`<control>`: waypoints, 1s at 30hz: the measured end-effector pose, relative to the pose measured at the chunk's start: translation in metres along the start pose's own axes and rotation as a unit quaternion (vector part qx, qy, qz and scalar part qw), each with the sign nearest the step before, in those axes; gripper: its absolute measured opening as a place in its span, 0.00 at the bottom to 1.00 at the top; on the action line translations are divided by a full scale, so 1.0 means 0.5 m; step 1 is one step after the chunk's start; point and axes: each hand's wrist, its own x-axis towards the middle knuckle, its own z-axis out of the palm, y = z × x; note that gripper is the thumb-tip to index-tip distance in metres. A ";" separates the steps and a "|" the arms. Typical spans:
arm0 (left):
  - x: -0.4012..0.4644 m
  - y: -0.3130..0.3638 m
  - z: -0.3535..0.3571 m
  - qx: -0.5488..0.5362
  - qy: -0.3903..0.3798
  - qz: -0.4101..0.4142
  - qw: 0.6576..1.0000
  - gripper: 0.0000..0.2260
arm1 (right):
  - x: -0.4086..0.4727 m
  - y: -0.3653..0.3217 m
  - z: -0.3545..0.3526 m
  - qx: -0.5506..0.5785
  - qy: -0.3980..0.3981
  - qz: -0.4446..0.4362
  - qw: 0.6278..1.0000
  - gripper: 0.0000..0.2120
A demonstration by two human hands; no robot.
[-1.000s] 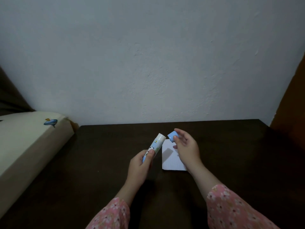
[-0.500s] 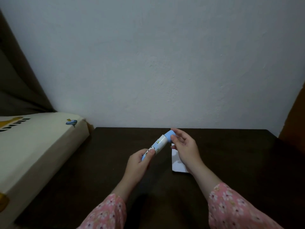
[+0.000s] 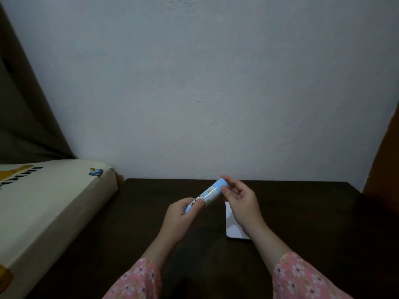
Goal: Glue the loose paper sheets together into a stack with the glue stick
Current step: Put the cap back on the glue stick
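While left hand [image 3: 183,214] grips glue stick [image 3: 204,197] base, right hand [image 3: 238,203] fingers [image 3: 226,192] pinch blue cap [image 3: 221,184] — cap seated on stick. Paper stack [image 3: 232,228] flat on counter [image 3: 151,212] under right hand — gluing looks finished, stick needs setting down.

A dark wooden table [image 3: 302,203] is set with its far edge against a pale wall. White paper sheets [image 3: 232,227] are laid flat on it, right of its middle, partly hidden. A cream box [image 3: 49,203] is seen just beside the left edge.
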 end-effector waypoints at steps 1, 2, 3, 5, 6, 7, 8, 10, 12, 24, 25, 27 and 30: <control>0.004 -0.001 -0.002 0.005 -0.002 0.002 1.000 0.11 | 0.002 -0.002 -0.002 0.001 -0.003 -0.001 1.000 0.13; 0.006 0.000 -0.004 0.009 -0.005 0.002 1.000 0.12 | 0.003 -0.006 -0.004 0.002 -0.007 -0.003 1.000 0.13; 0.008 -0.001 -0.004 0.012 -0.007 0.000 1.000 0.13 | 0.005 -0.009 -0.006 0.002 -0.010 -0.007 1.000 0.13; 0.010 -0.001 -0.002 0.008 -0.007 -0.005 1.000 0.14 | 0.008 -0.014 -0.010 -0.006 -0.017 -0.017 1.000 0.13; 0.009 -0.001 -0.001 0.002 -0.008 -0.008 1.000 0.14 | 0.009 -0.016 -0.011 -0.011 -0.020 -0.019 1.000 0.13; 0.008 0.000 0.000 -0.003 -0.010 -0.010 1.000 0.15 | 0.010 -0.017 -0.012 -0.018 -0.022 -0.018 0.999 0.13; 0.007 -0.001 0.000 -0.005 -0.013 -0.011 1.000 0.15 | 0.011 -0.018 -0.012 -0.026 -0.025 -0.015 0.999 0.12; 0.004 -0.003 0.001 -0.004 -0.016 -0.013 1.000 0.15 | 0.013 -0.018 -0.014 -0.044 -0.027 -0.008 0.999 0.11; 0.001 -0.003 0.002 0.000 -0.017 -0.016 1.000 0.14 | 0.014 -0.016 -0.016 -0.050 -0.019 0.000 0.999 0.10; 0.000 -0.019 -0.018 -0.044 -0.029 -0.043 0.998 0.17 | 0.010 -0.007 -0.026 -0.183 -0.104 -0.023 0.977 0.16; 0.001 -0.020 -0.020 -0.040 -0.035 -0.048 0.997 0.16 | 0.010 -0.004 -0.027 -0.186 -0.106 -0.018 0.977 0.15; 0.000 -0.024 -0.022 -0.023 -0.050 -0.055 0.997 0.16 | 0.008 0.004 -0.029 -0.197 -0.103 -0.003 0.975 0.13; -0.006 -0.034 -0.018 0.011 -0.067 -0.060 0.996 0.16 | 0.002 0.019 -0.030 -0.229 -0.100 0.022 0.968 0.11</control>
